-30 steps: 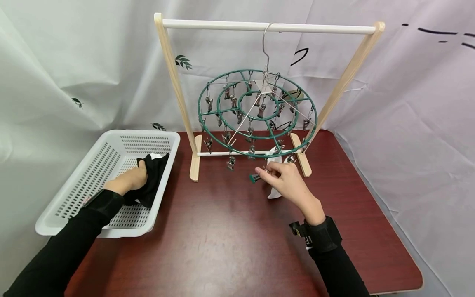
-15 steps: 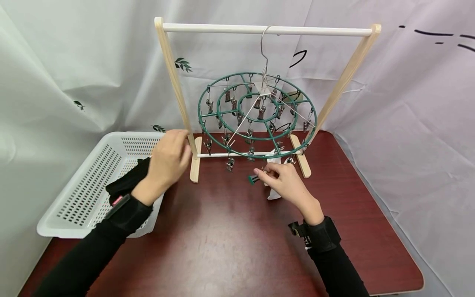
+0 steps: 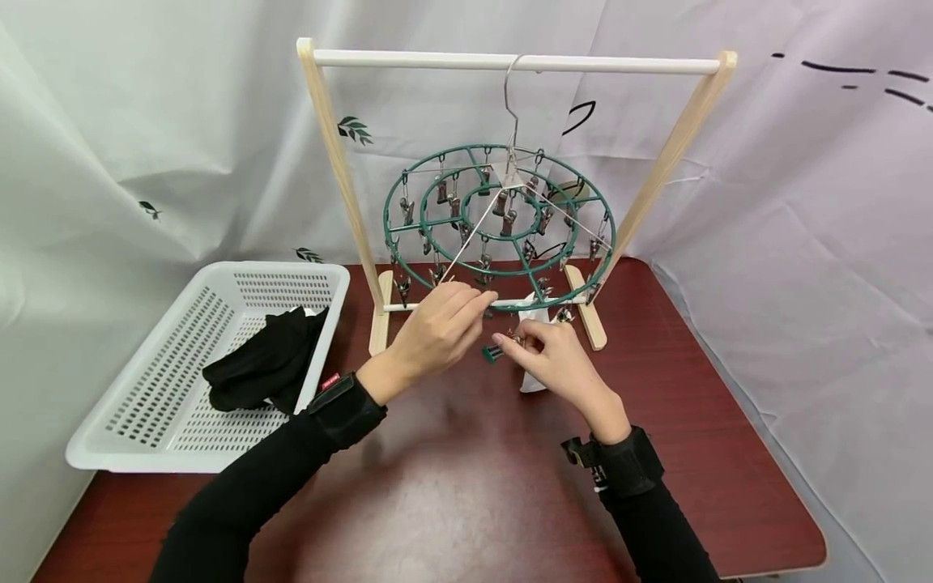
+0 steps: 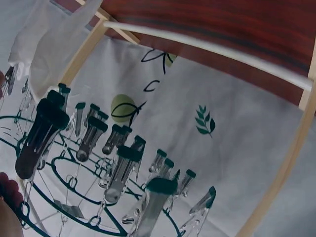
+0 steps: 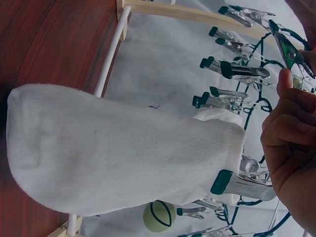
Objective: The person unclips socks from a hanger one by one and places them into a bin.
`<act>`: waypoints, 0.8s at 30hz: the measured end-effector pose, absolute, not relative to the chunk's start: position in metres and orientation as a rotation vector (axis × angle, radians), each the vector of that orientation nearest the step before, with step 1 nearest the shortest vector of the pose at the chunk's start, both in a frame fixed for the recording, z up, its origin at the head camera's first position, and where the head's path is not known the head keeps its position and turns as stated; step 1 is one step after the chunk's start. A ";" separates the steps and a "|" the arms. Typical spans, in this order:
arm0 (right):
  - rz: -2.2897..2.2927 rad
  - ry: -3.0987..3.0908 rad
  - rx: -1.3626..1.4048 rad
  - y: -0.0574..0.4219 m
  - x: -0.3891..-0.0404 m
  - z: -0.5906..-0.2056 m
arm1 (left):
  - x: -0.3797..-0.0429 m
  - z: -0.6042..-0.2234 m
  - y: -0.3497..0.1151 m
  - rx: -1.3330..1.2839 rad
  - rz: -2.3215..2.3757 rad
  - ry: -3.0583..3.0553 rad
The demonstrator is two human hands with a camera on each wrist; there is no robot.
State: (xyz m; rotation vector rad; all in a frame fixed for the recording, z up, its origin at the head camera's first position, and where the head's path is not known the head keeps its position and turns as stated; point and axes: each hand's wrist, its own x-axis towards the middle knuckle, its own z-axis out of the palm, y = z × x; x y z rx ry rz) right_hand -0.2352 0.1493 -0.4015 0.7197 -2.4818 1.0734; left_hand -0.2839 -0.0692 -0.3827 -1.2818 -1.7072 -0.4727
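Note:
A round green clip hanger [image 3: 430, 223] hangs from the stand's white bar, with metal clips all around its rings. My right hand [image 3: 572, 364] pinches one green-tipped clip [image 5: 284, 47] below the front rim. Behind that hand a white sock [image 5: 123, 148] hangs from the hanger, a clip at its upper end. My left hand [image 3: 440, 328] is at the front of the outer ring, fingertips by the rim. Whether it grips anything there is hidden; in the left wrist view only its fingertips [image 4: 10, 190] show, at the left edge beside the ring.
A white perforated basket [image 3: 117, 397] stands at the left of the dark red table [image 3: 466, 502], with black cloth [image 3: 266, 360] inside. The stand's wooden posts [image 3: 338, 174] rise either side of the hanger. A pale patterned curtain [image 3: 802, 267] hangs behind.
My left hand has left the black cloth in the basket and moved right, up to the hanger's front rim. The right hand stays at its clip. The cloth remains in the basket.

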 end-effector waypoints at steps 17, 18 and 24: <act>0.963 -2.459 0.520 0.178 -0.232 -0.401 | -0.296 -0.385 -0.084 -1.233 -0.685 -1.795; 0.952 -2.461 0.547 0.176 -0.232 -0.402 | -0.297 -0.385 -0.085 -1.233 -0.689 -1.803; 0.975 -2.398 0.617 0.167 -0.233 -0.405 | -0.298 -0.381 -0.089 -1.213 -0.705 -1.826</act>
